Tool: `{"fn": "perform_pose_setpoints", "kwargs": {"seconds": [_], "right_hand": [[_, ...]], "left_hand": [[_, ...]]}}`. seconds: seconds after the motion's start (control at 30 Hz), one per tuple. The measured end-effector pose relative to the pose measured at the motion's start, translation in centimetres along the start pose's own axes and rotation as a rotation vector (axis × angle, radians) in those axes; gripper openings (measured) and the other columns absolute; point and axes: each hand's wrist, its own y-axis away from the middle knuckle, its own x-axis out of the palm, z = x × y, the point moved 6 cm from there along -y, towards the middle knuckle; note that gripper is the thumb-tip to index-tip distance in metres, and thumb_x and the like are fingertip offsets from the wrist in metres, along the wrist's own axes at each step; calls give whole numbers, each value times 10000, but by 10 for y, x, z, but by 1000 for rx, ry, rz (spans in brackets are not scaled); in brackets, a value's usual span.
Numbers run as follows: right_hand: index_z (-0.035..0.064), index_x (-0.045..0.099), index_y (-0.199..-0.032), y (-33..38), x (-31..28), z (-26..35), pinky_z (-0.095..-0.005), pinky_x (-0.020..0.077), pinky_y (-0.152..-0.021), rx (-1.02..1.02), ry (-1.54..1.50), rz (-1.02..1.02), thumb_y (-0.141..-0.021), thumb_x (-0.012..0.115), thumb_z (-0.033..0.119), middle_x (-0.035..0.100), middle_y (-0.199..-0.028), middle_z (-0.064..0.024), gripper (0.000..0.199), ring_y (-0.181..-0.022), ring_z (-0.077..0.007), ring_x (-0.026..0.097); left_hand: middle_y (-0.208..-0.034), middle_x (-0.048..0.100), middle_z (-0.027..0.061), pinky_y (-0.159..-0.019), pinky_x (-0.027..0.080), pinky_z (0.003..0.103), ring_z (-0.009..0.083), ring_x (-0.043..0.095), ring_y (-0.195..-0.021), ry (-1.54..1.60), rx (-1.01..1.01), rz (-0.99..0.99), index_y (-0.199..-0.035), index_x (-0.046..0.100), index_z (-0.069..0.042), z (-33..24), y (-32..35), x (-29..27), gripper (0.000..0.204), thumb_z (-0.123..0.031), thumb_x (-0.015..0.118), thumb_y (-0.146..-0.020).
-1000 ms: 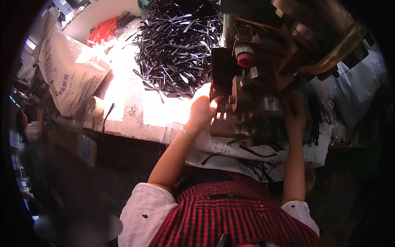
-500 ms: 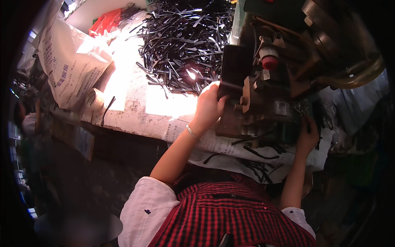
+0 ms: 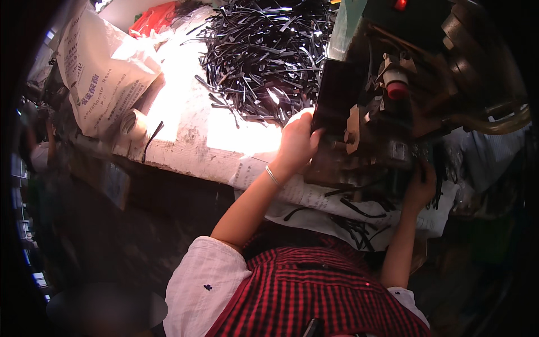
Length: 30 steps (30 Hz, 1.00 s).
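Where the bench press machine (image 3: 393, 112) stands at the right of the table, the left hand (image 3: 297, 143) lies against its dark front plate (image 3: 337, 104), fingers close together and curled onto the plate's edge, with a thin bangle (image 3: 273, 176) on the wrist. The right hand (image 3: 421, 188) is low at the machine's base, fingers bent around a small bunch of black strips (image 3: 437, 185); how tightly they close cannot be told in the shadow. A large heap of black strips (image 3: 264, 50) lies on the table behind the left hand, just beside the machine, and loose ones (image 3: 353, 224) lie on the sheets under the machine's front. The table (image 3: 185, 140) is covered in printed paper, brightly lit in the middle. A white printed sack (image 3: 95, 73) leans at the left, a roll of tape (image 3: 133, 123) near it, and a red bag (image 3: 151, 19) behind. The room around is dark, with shelves dimly seen at the far left.
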Motion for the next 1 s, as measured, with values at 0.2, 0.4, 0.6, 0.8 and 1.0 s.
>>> {"fn": "perform_pose_setpoints", "kwargs": {"seconds": [0.2,0.4,0.6,0.8,1.0], "right_hand": [[44,730,-1117,-2,-2,-2,-348,513,-916,-22,16,-13,-953,640,97,721,-1118,-113,194,-1038,-244,679],[49,730,-1140,-1,-4,3,-358,511,-922,-20,105,-21,-958,630,101,717,-1144,-106,214,-1061,-246,671],[22,710,-1176,1,-2,-11,-358,497,-955,15,51,-39,-966,614,97,710,-1159,-114,243,-1069,-244,667],[-11,656,-1254,5,0,-32,-364,474,-1031,45,167,16,-890,657,75,687,-1214,-145,374,-1143,-268,637],[-18,627,-1303,12,-15,-98,-370,522,-989,325,-307,-22,-862,701,100,656,-1288,-150,462,-1196,-280,620]], "left_hand": [[-849,648,216,-703,496,474,428,634,-820,41,44,-52,-1114,558,-6,-2,1,3,319,-105,720,-858],[-837,635,231,-703,478,516,448,618,-833,83,72,-75,-1033,543,10,-7,-1,-1,271,-99,704,-844],[-811,634,230,-675,479,508,451,620,-779,91,-43,-6,-974,562,10,1,2,4,231,-142,705,-875],[-785,652,222,-690,503,507,419,644,-771,103,-174,187,-892,613,2,11,5,14,201,-198,632,-905],[-831,688,229,-737,547,478,401,681,-795,158,-270,505,-899,686,6,12,15,27,208,-186,612,-864]]}}
